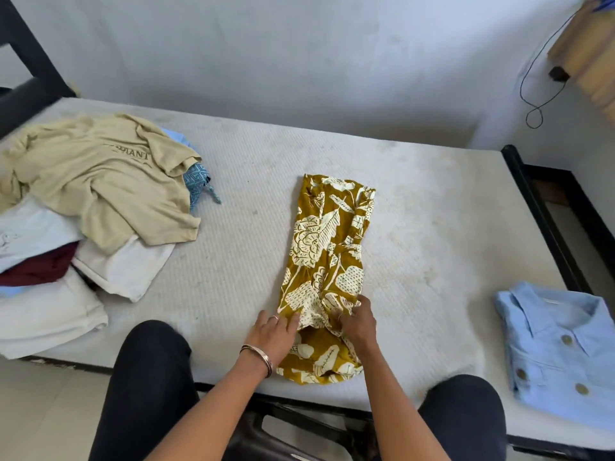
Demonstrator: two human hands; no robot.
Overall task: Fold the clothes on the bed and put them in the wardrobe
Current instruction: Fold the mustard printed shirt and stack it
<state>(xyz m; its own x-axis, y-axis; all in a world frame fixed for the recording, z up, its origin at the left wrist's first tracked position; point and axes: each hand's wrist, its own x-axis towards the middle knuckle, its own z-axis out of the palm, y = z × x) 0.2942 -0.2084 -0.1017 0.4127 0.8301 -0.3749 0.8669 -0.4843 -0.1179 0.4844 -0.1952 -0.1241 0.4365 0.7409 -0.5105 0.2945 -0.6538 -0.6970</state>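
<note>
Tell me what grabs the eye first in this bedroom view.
The mustard floral garment lies in a long strip mid-mattress, its near end gripped by the left hand and right hand. A beige T-shirt tops the unfolded heap on the left; a folded light blue shirt sits at the right.
</note>
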